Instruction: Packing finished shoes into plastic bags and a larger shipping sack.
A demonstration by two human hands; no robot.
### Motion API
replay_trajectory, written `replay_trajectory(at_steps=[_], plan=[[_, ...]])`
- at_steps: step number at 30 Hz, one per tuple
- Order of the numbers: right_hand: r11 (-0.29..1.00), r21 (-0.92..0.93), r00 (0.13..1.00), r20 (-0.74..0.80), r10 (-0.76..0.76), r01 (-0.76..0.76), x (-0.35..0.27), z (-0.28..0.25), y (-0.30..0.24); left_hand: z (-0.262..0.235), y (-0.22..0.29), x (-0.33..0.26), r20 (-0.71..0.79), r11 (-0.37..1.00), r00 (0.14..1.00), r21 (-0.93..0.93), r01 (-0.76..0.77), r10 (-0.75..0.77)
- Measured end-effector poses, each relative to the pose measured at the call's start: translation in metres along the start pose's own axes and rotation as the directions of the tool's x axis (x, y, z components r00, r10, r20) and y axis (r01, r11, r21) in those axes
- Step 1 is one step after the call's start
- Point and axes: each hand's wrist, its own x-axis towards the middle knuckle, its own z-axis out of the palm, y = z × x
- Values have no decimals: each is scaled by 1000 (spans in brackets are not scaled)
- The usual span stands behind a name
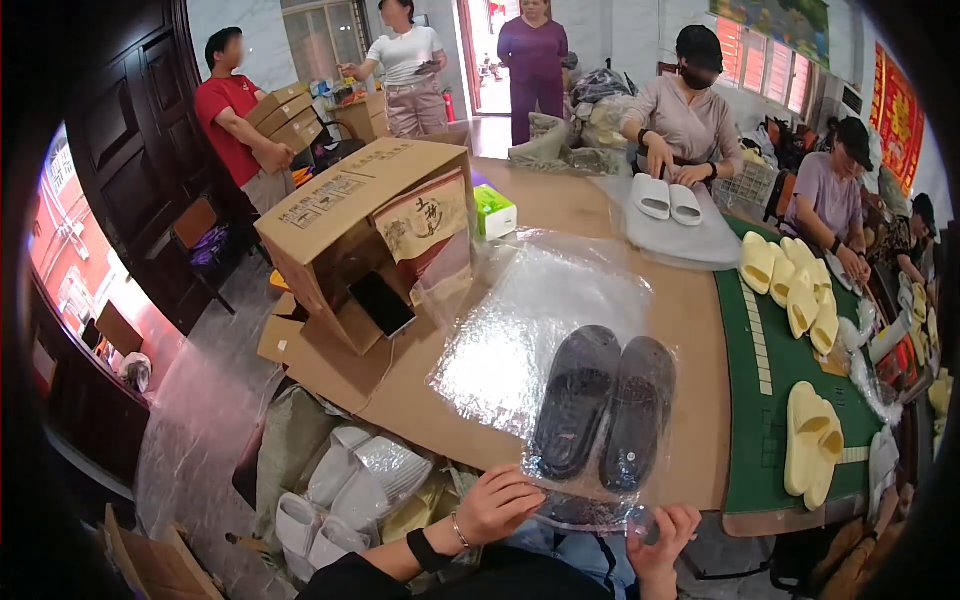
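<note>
A pair of dark grey slide slippers (pixel 574 405) lies side by side inside a clear plastic bag (pixel 590 513) at the near edge of the table. My left hand (pixel 498 508) is closed with its fingertips on the bag's near left edge. At the near right corner, my right hand (pixel 664 545) pinches the film between thumb and fingers. The bag's near end hangs slightly past the table edge. Beyond the slippers, a shiny stack of clear plastic bags (pixel 520 300) is spread on the brown tabletop (pixel 690 480).
A cardboard box (pixel 350 200) on its side holds a phone (pixel 382 304). Yellow slippers (pixel 812 440) lie on a green mat (pixel 745 400) at the right. White slippers (pixel 370 475) fill a sack below left. Across the table a person (pixel 690 130) handles white slippers (pixel 668 200).
</note>
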Motion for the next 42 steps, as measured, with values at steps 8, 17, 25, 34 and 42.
replay_trajectory(at_steps=[8, 17, 25, 34, 42], plan=[[990, 46, 938, 328, 110, -132, -18, -25, 24, -29, -22, -14, 172, 997, 983, -2, 71, -70], [769, 193, 774, 353, 526, -610, 18, -39, 48, -31, -46, -15, 167, 530, 627, -399, 749, -761], [352, -48, 150, 845, 514, -935, 19, -4, 79, -12, -64, 9, 761, 242, 232, -101, 965, -606], [-63, -30, -49, 943, 328, -998, 13, 0, 84, -10, -82, -3, 874, 25, 140, -146, 989, -466], [-289, 21, -71, 950, 303, -957, 20, -11, 83, -16, -96, -2, 898, -43, 111, -143, 989, -425]])
